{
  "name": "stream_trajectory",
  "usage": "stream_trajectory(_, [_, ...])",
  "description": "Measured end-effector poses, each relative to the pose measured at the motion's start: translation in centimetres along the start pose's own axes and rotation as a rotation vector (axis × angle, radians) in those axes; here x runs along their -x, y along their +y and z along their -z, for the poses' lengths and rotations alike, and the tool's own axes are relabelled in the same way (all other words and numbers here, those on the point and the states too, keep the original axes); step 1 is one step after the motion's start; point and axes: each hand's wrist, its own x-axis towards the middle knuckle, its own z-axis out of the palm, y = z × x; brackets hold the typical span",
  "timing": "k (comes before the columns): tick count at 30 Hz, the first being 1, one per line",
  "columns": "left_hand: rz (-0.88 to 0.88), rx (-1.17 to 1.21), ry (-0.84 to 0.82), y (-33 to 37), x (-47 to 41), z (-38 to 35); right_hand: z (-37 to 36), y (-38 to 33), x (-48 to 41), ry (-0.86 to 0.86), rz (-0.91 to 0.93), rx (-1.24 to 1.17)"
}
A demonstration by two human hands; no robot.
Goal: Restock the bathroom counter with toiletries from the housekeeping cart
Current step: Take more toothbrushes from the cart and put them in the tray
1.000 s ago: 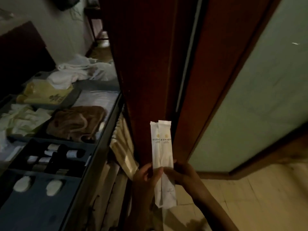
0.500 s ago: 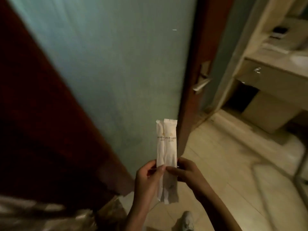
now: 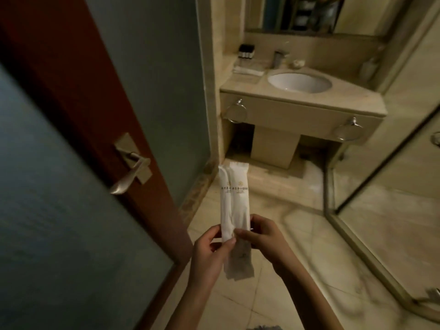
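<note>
Both hands up in front, low centre of view. Left hand (image 3: 209,253): thumb and curled fingers pinch the lower part of two long white packets (image 3: 234,201). Right hand (image 3: 264,239): thumb and fingers pinch the same pair from the other side. The packets stand upright, side by side and partly overlapping, with a small printed emblem and a line of text on each. They are held in the air above the tiled floor (image 3: 297,234), well apart from the counter.

Left: open door (image 3: 71,115), red-brown frame around a frosted panel, with a lever handle (image 3: 131,172) on its edge.

Right: glass partition (image 3: 381,198) in a metal frame.

Far: bathroom counter (image 3: 297,108), beige stone, against the back wall. White oval basin (image 3: 299,82) set near its middle. Back left corner: a cluster of small dark bottles (image 3: 246,51). Along the left edge, in front of the bottles: flat white items (image 3: 248,70), too blurred to identify. Behind the basin: a tumbler (image 3: 277,58). Two metal towel rings (image 3: 235,111) hang on the counter's front face, one near each end. Mirror (image 3: 309,13) above.
</note>
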Motion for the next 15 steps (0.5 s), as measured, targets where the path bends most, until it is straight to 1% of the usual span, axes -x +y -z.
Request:
stream_trajectory(8, [0.069, -0.062, -0.101, 3.4, -7.8, -3.5, 4.2, -0.8, -6.1, 0.108, -0.036, -0.043])
stream_trajectory(15, [-0.019, -0.117, -0.118, 7.3, -19.6, -6.0, 7.9, -3.6, -16.9, 0.189, -0.007, -0.042])
